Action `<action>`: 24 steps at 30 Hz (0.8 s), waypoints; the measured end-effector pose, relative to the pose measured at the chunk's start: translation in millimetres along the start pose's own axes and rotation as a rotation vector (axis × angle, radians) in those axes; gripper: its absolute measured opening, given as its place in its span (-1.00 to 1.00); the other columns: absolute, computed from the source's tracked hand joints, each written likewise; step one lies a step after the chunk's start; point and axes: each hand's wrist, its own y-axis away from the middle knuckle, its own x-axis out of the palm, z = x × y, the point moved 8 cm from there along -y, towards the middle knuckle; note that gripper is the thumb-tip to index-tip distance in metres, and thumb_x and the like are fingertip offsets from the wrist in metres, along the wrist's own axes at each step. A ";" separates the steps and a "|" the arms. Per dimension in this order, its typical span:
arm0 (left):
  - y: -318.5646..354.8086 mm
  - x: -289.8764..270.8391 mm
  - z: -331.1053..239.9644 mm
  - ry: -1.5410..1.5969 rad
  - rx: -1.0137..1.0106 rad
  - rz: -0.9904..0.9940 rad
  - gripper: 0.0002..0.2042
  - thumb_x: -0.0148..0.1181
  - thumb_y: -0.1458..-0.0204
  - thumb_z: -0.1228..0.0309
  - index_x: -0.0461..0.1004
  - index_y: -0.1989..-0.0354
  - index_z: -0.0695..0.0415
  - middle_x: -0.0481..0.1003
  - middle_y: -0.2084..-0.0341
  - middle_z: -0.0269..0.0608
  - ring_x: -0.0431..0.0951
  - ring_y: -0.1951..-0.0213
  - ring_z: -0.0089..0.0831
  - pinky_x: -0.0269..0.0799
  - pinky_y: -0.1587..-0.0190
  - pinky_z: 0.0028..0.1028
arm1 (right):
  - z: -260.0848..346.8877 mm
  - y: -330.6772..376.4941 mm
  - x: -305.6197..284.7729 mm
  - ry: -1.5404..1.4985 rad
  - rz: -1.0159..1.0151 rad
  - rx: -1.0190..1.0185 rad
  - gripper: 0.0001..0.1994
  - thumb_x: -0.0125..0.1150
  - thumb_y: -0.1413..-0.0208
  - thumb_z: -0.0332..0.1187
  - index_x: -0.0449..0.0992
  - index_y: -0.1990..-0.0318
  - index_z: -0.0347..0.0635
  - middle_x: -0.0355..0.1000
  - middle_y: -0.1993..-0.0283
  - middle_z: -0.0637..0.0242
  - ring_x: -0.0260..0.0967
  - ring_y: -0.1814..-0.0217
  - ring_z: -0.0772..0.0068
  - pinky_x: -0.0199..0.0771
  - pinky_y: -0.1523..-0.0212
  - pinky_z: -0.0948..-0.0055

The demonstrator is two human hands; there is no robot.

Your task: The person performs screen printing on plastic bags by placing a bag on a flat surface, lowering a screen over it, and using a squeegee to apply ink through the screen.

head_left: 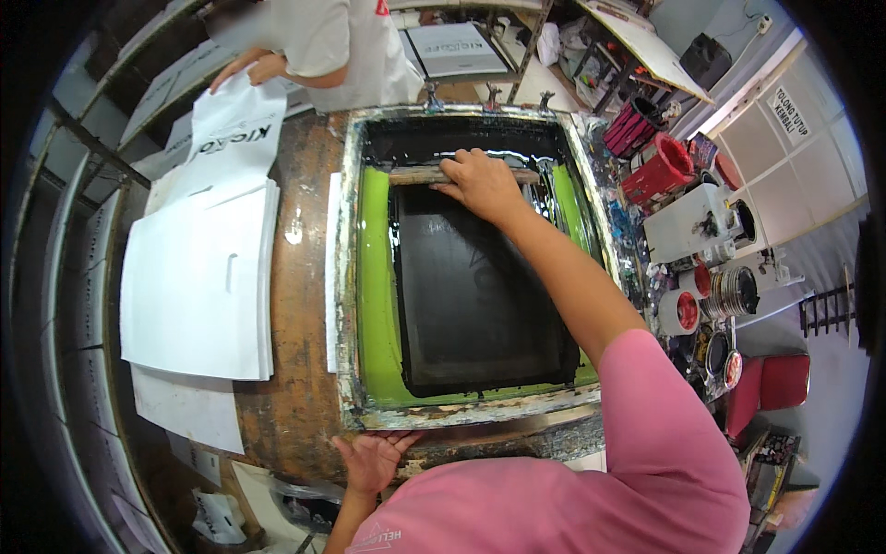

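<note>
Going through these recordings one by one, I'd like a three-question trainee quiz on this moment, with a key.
1. What does the right hand grip?
2. True or false: the large stack of white sheets lies to the left of the screen frame.
3. Where is the left hand?
A) On the white sheets
B) At the screen frame's near edge
C) Among the red containers

Key:
1. The wooden squeegee
2. True
3. B
</note>
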 end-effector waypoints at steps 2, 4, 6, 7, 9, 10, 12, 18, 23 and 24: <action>-3.5 10.6 -4.1 -0.058 -0.016 0.007 0.08 -0.36 -0.10 -0.58 0.23 -0.45 0.21 0.37 -0.36 0.07 0.37 -0.35 0.09 0.07 -0.46 0.25 | -9.7 -13.7 -1.4 0.024 0.031 0.006 -0.62 0.25 -0.21 0.09 0.55 0.18 -0.03 0.49 0.22 0.23 0.51 0.08 0.09 0.59 0.18 0.05; -7.6 20.8 -6.1 -0.099 -0.010 0.055 0.07 -0.36 -0.11 -0.57 0.23 -0.45 0.20 0.38 -0.35 0.10 0.38 -0.35 0.08 0.06 -0.46 0.25 | -19.0 -25.7 -2.3 0.000 0.122 0.026 -0.56 0.19 -0.23 0.17 0.58 0.17 -0.04 0.53 0.22 0.18 0.55 0.10 0.01 0.57 0.15 0.00; -10.6 23.0 -7.2 -0.087 0.006 0.110 0.06 -0.36 -0.13 -0.56 0.25 -0.45 0.19 0.41 -0.32 0.12 0.38 -0.35 0.09 0.06 -0.47 0.24 | -16.4 -31.4 -13.5 -0.047 0.138 0.024 -0.54 0.19 -0.23 0.18 0.60 0.17 -0.05 0.57 0.21 0.14 0.57 0.10 -0.04 0.57 0.13 -0.03; -11.4 28.4 -8.1 -0.076 0.027 0.132 0.03 -0.37 -0.15 -0.55 0.32 -0.39 0.20 0.46 -0.26 0.15 0.40 -0.34 0.10 0.06 -0.47 0.24 | -11.9 -30.7 -16.7 -0.087 0.234 0.033 -0.53 0.16 -0.26 0.18 0.59 0.18 -0.09 0.59 0.28 0.04 0.56 0.16 -0.15 0.53 0.17 -0.10; -14.6 26.9 -8.4 -0.045 0.063 0.206 -0.01 -0.38 -0.18 -0.51 0.37 -0.36 0.19 0.46 -0.26 0.18 0.38 -0.35 0.15 0.06 -0.47 0.24 | 17.0 -9.3 -40.4 -0.145 0.215 -0.019 -0.54 0.17 -0.26 0.16 0.59 0.19 -0.10 0.59 0.29 0.01 0.56 0.18 -0.19 0.53 0.16 -0.11; -14.7 27.6 -7.6 -0.026 0.075 0.242 -0.04 -0.39 -0.20 -0.49 0.39 -0.34 0.19 0.46 -0.25 0.19 0.37 -0.35 0.17 0.06 -0.47 0.24 | 37.0 11.2 -56.2 -0.173 0.211 -0.042 -0.54 0.17 -0.27 0.15 0.59 0.19 -0.11 0.59 0.30 -0.01 0.56 0.19 -0.21 0.53 0.16 -0.12; -13.8 33.5 -9.3 -0.055 0.083 0.248 -0.06 -0.39 -0.21 -0.49 0.43 -0.32 0.13 0.46 -0.25 0.19 0.37 -0.34 0.18 0.06 -0.47 0.23 | 77.0 62.8 -98.1 -0.244 0.324 0.026 -0.56 0.18 -0.27 0.12 0.60 0.17 -0.11 0.58 0.31 -0.02 0.56 0.17 -0.21 0.53 0.14 -0.12; -7.7 45.7 -11.8 -0.013 0.041 0.279 -0.09 -0.38 -0.21 -0.48 0.53 -0.22 0.10 0.52 -0.20 0.11 0.39 -0.33 0.18 0.10 -0.45 0.22 | 158.3 196.5 -172.1 -0.310 0.331 0.055 -0.61 0.27 -0.23 0.03 0.58 0.13 -0.14 0.52 0.21 0.08 0.52 0.15 -0.16 0.52 0.13 -0.04; -0.3 108.0 -56.1 -0.104 0.138 0.488 0.00 -0.21 -0.03 -0.60 0.45 -0.31 0.07 0.45 -0.28 0.08 0.35 -0.37 0.14 0.07 -0.46 0.21 | 175.6 190.9 -246.6 -0.029 0.042 0.045 -0.65 0.29 -0.19 -0.08 0.53 0.03 -0.12 0.44 0.22 0.21 0.45 0.08 0.06 0.37 -0.08 0.03; 3.2 135.1 -68.0 -0.095 0.168 0.550 0.04 -0.18 0.00 -0.62 0.39 -0.37 0.06 0.41 -0.33 0.08 0.32 -0.39 0.13 0.07 -0.46 0.20 | 179.6 180.8 -268.4 0.072 -0.067 0.035 -0.66 0.28 -0.18 -0.10 0.51 0.05 -0.13 0.43 0.23 0.22 0.42 0.07 0.11 0.31 -0.12 0.04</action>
